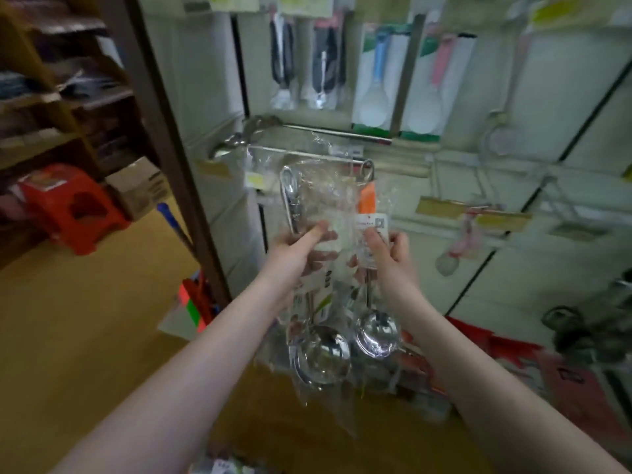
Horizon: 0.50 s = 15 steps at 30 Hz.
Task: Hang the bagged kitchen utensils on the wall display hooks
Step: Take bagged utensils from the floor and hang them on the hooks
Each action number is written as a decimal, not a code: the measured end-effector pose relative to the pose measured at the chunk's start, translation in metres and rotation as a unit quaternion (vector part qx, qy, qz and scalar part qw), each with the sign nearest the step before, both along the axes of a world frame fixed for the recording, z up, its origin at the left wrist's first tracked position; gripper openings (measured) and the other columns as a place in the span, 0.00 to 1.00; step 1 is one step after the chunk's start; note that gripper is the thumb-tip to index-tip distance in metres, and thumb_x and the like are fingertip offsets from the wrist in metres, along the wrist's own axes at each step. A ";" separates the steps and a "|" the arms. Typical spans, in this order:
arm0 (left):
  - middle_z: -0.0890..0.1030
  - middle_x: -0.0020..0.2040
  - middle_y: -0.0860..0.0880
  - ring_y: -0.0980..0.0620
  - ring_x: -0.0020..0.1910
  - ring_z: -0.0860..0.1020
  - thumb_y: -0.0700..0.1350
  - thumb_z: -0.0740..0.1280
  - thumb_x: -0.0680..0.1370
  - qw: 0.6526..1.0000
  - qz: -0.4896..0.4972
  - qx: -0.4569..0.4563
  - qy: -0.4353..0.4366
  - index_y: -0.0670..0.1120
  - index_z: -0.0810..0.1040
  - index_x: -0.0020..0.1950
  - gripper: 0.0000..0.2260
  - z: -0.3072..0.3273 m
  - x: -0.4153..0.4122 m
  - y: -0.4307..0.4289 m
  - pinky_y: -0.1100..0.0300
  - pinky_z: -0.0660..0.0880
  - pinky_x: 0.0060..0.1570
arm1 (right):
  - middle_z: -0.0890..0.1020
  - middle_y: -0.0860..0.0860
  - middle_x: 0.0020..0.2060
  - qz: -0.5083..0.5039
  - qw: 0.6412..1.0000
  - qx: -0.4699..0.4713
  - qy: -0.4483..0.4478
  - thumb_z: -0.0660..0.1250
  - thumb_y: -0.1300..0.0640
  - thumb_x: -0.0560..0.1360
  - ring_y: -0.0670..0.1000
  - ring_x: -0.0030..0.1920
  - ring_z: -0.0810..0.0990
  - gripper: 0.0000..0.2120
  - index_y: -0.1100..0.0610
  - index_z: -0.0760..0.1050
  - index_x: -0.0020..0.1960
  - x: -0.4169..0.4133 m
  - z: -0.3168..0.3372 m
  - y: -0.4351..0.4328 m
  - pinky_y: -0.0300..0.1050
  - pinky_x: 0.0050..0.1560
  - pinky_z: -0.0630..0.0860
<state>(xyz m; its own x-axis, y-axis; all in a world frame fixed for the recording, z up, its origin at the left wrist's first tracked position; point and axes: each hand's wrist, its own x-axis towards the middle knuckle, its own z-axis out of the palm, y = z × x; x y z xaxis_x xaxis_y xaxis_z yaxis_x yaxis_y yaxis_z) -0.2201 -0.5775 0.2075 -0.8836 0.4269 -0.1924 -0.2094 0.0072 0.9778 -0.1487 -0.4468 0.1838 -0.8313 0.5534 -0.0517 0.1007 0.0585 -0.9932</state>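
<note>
Holding bagged ladles (328, 302) tight, left hand (294, 249), right hand (393, 251); slide bag hole slowly onto hook (367, 165).

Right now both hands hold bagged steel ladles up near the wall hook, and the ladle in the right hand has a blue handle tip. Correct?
Not quite. In the head view the right hand holds a bagged ladle with an orange handle tip, not blue. The rest stands: the left hand holds the other bagged ladle, near the wall hook.

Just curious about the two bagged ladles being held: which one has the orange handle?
The bagged ladle in the right hand, with an orange handle. The left hand's ladle is all steel.
</note>
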 end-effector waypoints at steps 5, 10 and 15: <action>0.85 0.45 0.54 0.58 0.40 0.82 0.44 0.74 0.69 0.993 -0.108 0.035 0.014 0.50 0.81 0.51 0.11 0.007 0.017 0.029 0.61 0.72 0.42 | 0.76 0.40 0.56 -0.049 0.996 0.005 0.068 0.58 0.45 0.78 0.42 0.52 0.79 0.21 0.40 0.58 0.70 0.044 0.007 0.013 0.39 0.47 0.78; 0.83 0.39 0.52 0.63 0.33 0.80 0.40 0.76 0.68 0.987 -0.144 0.061 0.040 0.43 0.82 0.47 0.10 0.014 0.050 0.063 0.72 0.72 0.31 | 0.78 0.42 0.58 -0.058 0.994 0.047 0.081 0.58 0.51 0.81 0.38 0.53 0.80 0.23 0.46 0.59 0.74 0.082 0.007 0.033 0.37 0.47 0.79; 0.84 0.42 0.47 0.56 0.39 0.83 0.39 0.77 0.66 0.978 -0.170 0.082 0.087 0.39 0.82 0.49 0.13 0.021 0.082 0.085 0.67 0.76 0.37 | 0.79 0.46 0.48 -0.063 0.992 0.033 0.103 0.58 0.58 0.81 0.38 0.42 0.82 0.15 0.52 0.65 0.67 0.113 0.022 0.047 0.34 0.37 0.77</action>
